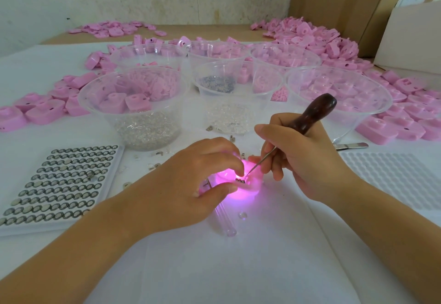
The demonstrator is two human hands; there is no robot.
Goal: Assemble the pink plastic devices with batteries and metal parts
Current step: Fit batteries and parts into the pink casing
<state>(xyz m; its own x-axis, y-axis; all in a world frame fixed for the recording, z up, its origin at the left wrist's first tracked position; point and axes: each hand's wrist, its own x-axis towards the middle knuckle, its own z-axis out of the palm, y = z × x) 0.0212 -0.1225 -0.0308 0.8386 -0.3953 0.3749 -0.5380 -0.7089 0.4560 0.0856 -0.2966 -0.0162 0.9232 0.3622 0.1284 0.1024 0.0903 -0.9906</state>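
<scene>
Right of battery tray [59, 228], device [248, 188] lying lit, glowing pink; left hand [191, 184] pinching its edges, fingers curled. Farther right, right hand [303, 158] gripping awl [310, 115], tip probing clips [240, 180] inside. Device likely handling light, stiff, small: steadying by outer rim seeming safest.

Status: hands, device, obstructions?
Left hand holds lit pink device. Right hand grips pick, tip at metal parts. Clear tube beside, not blocking.

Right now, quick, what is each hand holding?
Left hand: pinches the glowing pink device.
Right hand: grips a wooden-handled pick, with its tip at the device.
</scene>
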